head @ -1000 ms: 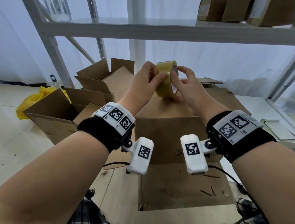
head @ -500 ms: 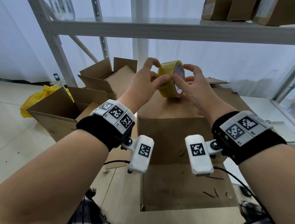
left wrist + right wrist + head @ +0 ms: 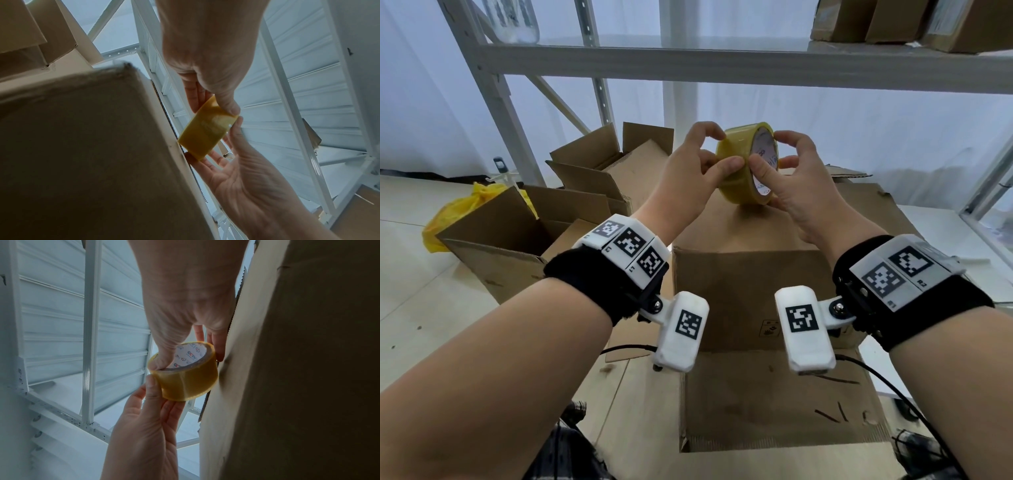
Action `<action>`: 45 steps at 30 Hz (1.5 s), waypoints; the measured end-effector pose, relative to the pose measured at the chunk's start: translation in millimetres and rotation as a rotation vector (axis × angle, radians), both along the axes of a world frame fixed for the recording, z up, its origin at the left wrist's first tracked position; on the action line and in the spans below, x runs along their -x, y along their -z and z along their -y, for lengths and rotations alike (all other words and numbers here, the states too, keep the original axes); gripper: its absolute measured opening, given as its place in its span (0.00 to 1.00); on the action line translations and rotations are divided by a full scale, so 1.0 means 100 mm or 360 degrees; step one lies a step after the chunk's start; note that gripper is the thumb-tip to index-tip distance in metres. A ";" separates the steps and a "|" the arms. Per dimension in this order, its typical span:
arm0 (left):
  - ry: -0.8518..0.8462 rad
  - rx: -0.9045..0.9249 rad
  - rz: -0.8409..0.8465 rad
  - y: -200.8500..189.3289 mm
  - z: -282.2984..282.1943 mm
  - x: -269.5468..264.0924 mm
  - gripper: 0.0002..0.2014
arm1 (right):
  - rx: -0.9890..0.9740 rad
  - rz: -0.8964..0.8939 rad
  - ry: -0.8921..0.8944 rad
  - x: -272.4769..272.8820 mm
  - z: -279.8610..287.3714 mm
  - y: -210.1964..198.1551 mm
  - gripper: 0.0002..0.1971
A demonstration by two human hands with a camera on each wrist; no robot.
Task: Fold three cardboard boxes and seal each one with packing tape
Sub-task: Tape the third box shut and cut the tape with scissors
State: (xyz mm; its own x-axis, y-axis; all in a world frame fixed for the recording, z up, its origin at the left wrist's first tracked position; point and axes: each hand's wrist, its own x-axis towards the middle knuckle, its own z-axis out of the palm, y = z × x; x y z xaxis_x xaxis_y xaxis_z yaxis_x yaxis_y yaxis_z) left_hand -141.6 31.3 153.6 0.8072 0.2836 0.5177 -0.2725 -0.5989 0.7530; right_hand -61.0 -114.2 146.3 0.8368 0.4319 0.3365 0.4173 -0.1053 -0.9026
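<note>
A yellowish roll of packing tape (image 3: 739, 171) is held upright in the air above a folded cardboard box (image 3: 750, 287). My left hand (image 3: 698, 171) grips its left side, with the thumb on the outer tape face and fingers curled over the top rim. My right hand (image 3: 791, 181) holds the right side, its thumb pressing the tape face beside the left thumb. In the right wrist view the right hand (image 3: 185, 296) has its thumb at the rim of the roll (image 3: 185, 381), by the white core. The left wrist view shows the roll (image 3: 205, 129) edge-on between both hands.
Two open cardboard boxes (image 3: 510, 246) (image 3: 602, 164) stand at the left, with a yellow plastic bag (image 3: 458, 212) behind them. A white metal rack (image 3: 688, 65) rises ahead, with boxes (image 3: 893, 20) on its shelf. Flat cardboard (image 3: 774, 411) lies in front of the folded box.
The roll stays between both hands above the box. My fingers have shifted around it: the left fingers now curl over the top rim, and the right thumb has moved onto the tape face.
</note>
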 end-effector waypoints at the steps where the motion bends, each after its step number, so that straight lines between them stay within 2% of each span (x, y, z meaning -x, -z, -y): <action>1: -0.0002 0.0005 0.0014 0.00 0.00 0.00 0.15 | -0.0006 0.0011 -0.0001 0.00 0.00 0.00 0.30; 6: 0.0005 -0.0036 -0.0025 0.06 0.00 0.01 0.08 | -0.0006 -0.0016 -0.0040 -0.01 0.01 0.04 0.30; 9: -0.0051 -0.0056 -0.0026 0.06 0.01 0.01 0.08 | -0.0002 -0.0021 -0.0054 -0.01 0.02 0.02 0.30; 10: -0.0034 -0.0028 -0.0033 0.05 0.02 0.01 0.10 | -0.0017 -0.0045 -0.0056 -0.01 0.02 0.02 0.30; 13: -0.0022 -0.0014 -0.0088 0.02 0.01 0.02 0.29 | 0.0029 -0.0006 -0.0169 0.02 0.05 0.02 0.25; 15: -0.0038 0.0027 -0.0058 0.02 0.02 0.03 0.30 | 0.0154 0.0077 -0.0317 0.02 0.06 0.04 0.23; 17: -0.0071 0.0076 -0.0012 0.01 0.00 0.02 0.29 | 0.0290 0.0225 -0.0321 0.03 0.04 0.05 0.16; 20: -0.0203 -0.0060 -0.0018 0.00 -0.04 -0.01 0.21 | 0.0253 0.0505 -0.0143 0.04 -0.01 0.04 0.09; 23: -0.0259 -0.0137 0.0047 -0.01 -0.07 -0.03 0.14 | 0.0246 0.0577 -0.0054 0.08 -0.03 0.03 0.05; 28: -0.0318 -0.0178 0.0069 -0.01 -0.10 0.00 0.09 | 0.0451 0.0663 -0.0031 0.09 -0.02 0.02 0.05; 33: -0.0254 -0.0168 -0.0101 0.00 -0.18 0.04 0.07 | 0.0496 0.0695 -0.0179 0.08 0.05 -0.02 0.13; 36: -0.0257 -0.0302 -0.0151 0.00 -0.17 0.06 0.04 | 0.0454 0.0712 -0.0261 0.08 0.10 -0.06 0.03; 41: -0.0324 -0.0467 -0.0252 -0.01 -0.15 0.03 0.04 | 0.0600 0.0877 -0.0302 0.08 0.06 -0.09 0.01; 45: -0.0238 -0.0515 -0.0344 0.02 -0.13 0.02 0.04 | 0.0827 0.0868 -0.0197 0.00 0.06 -0.05 0.02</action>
State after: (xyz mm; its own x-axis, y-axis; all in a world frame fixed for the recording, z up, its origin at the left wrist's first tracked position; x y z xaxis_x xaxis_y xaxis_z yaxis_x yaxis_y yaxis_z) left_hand -144.1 44.3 151.2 0.8694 0.2569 0.4222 -0.0204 -0.8349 0.5500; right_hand -61.2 -120.1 151.0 0.5456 0.7274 0.4162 0.8262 -0.3836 -0.4127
